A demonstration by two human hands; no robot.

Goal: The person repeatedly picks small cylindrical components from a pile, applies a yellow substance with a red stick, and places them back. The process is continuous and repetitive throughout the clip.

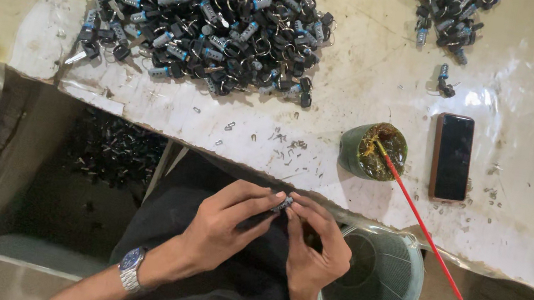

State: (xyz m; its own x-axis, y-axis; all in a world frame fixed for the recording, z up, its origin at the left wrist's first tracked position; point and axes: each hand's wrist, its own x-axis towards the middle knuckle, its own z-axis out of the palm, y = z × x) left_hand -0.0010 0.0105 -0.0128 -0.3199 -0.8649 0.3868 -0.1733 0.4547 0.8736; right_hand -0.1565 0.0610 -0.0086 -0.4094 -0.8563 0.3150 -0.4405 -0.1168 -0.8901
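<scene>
My left hand (224, 225) and my right hand (311, 246) meet over my lap, just below the table's front edge. Together their fingertips pinch one small dark lock part (283, 204); most of it is hidden by the fingers. A metal wristwatch (131, 268) sits on my left wrist. On the table above lies a big heap of black and silver lock cylinders with keys (207, 12).
A green cup of dark grease (372, 150) holds a long red stick (421, 224). A black phone (451, 158) lies to its right. A smaller heap of lock parts (449, 15) is at the back right. A pale bucket (374, 285) stands at my right, a grey bin (57, 210) with dark parts at my left.
</scene>
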